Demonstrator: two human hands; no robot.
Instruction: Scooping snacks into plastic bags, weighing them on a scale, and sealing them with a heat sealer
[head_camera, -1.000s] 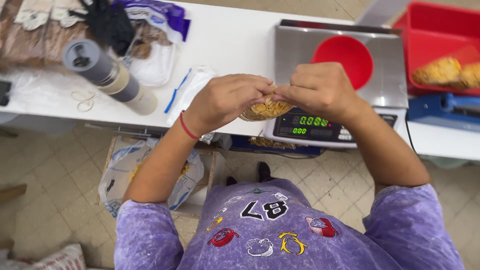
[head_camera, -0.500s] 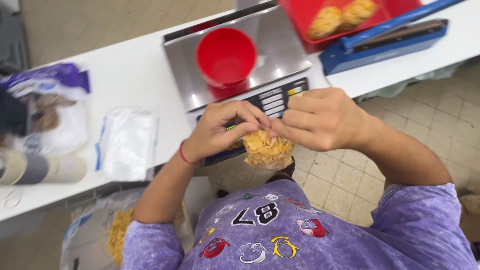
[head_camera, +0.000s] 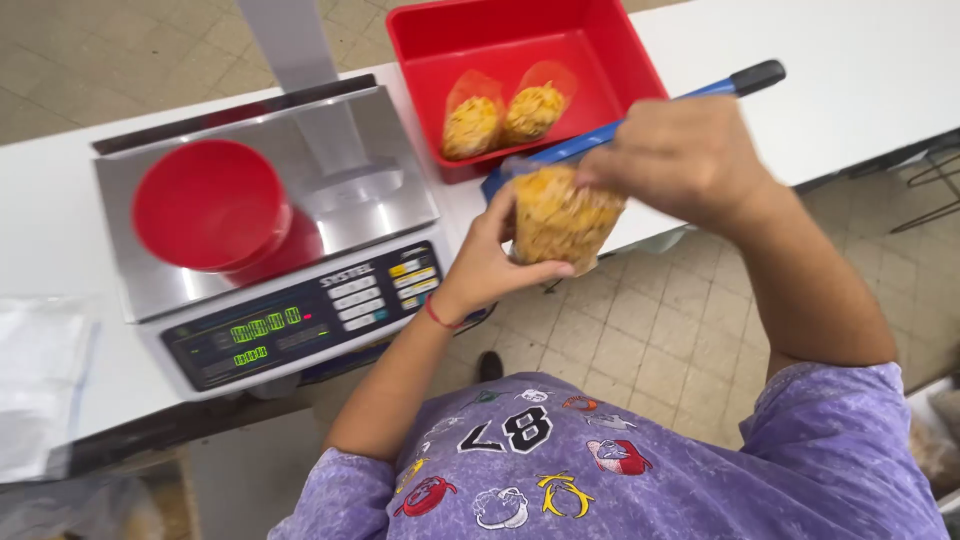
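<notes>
Both my hands hold a small clear bag of yellow snack pieces (head_camera: 560, 222) in front of the white table's edge. My left hand (head_camera: 492, 258) cups the bag from below and from the left. My right hand (head_camera: 680, 160) pinches its top closed. Just behind the bag lies a blue bag sealer with a black handle (head_camera: 745, 78). A red tray (head_camera: 600, 60) beyond it holds two more filled bags (head_camera: 500, 115).
A metal weighing scale (head_camera: 290, 260) with a lit green display stands at left, carrying a red cup (head_camera: 210, 205). Clear plastic bags (head_camera: 40, 370) lie at the far left on the white table (head_camera: 850, 80). Tiled floor shows below.
My view has swung right, bringing the red tray and sealer into sight. Both hands have carried the filled bag right, away from the scale toward the sealer.
</notes>
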